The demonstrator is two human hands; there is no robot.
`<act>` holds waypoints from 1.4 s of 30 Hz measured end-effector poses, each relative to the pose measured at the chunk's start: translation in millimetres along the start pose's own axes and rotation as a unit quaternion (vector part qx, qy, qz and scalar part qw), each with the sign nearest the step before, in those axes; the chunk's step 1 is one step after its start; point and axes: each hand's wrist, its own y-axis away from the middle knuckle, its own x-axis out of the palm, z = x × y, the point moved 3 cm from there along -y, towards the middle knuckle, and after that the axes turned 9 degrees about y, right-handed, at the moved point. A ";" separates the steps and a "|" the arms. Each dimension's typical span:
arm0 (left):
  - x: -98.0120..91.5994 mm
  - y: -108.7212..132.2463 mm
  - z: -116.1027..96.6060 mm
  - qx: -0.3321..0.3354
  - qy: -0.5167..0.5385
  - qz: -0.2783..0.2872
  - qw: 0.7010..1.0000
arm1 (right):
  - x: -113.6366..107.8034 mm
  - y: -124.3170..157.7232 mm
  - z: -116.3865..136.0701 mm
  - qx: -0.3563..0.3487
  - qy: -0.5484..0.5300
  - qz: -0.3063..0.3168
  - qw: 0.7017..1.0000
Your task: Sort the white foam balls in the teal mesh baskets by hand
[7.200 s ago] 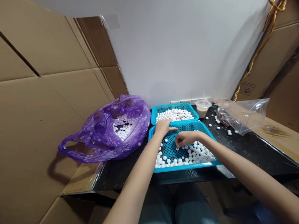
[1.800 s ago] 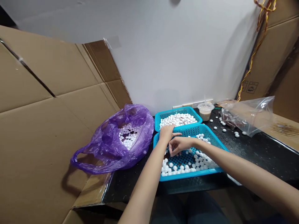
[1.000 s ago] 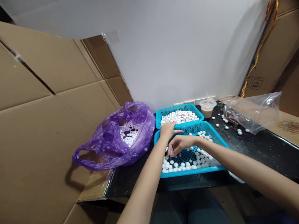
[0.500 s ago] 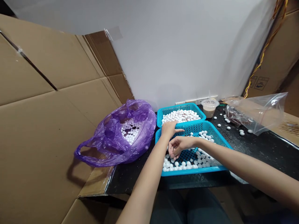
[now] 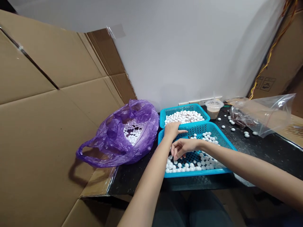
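A blue perforated basket [image 5: 222,136] sits at the table's front edge with several white balls [image 5: 203,160] spread over its floor. My left hand [image 5: 172,130] rests on the basket's far left corner, thumb pointing right, fingers curled over the rim. My right hand [image 5: 181,148] hovers inside the basket, fingers bent down onto the balls at the left side. Behind it stands a second blue basket [image 5: 165,111] heaped with white balls.
A purple plastic bag [image 5: 111,138] of white balls lies left of the baskets. A lidded cup [image 5: 213,108] stands at the back, a clear plastic bag [image 5: 262,115] at right, loose balls on the black table [image 5: 265,148]. Cardboard sheets [image 5: 47,110] flank both sides.
My right hand has slid from the basket's middle to its left side and dipped its fingers among the balls. The left hand has kept its place on the rim.
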 end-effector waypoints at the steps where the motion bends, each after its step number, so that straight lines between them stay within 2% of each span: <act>1: -0.1 -0.2 0.0 0.001 -0.003 -0.001 1.000 | 0.3 -0.5 -0.7 0.000 -0.001 0.001 1.000; 13: 5.1 -1.9 2.1 0.005 -0.009 -0.009 1.000 | -0.1 -5.3 -8.4 -0.001 0.006 -0.009 1.000; 20: 3.7 -1.7 1.1 -0.010 0.018 0.000 1.000 | 1.7 -5.8 -6.5 -0.023 0.004 -0.002 1.000; 25: 3.0 -1.4 0.3 0.005 0.019 -0.007 1.000 | 3.4 -7.3 -8.1 -0.042 0.006 0.010 0.999; 42: 0.8 -0.4 -1.0 -0.005 0.034 0.002 0.999 | 5.6 -6.4 -2.2 -0.059 0.028 0.022 0.998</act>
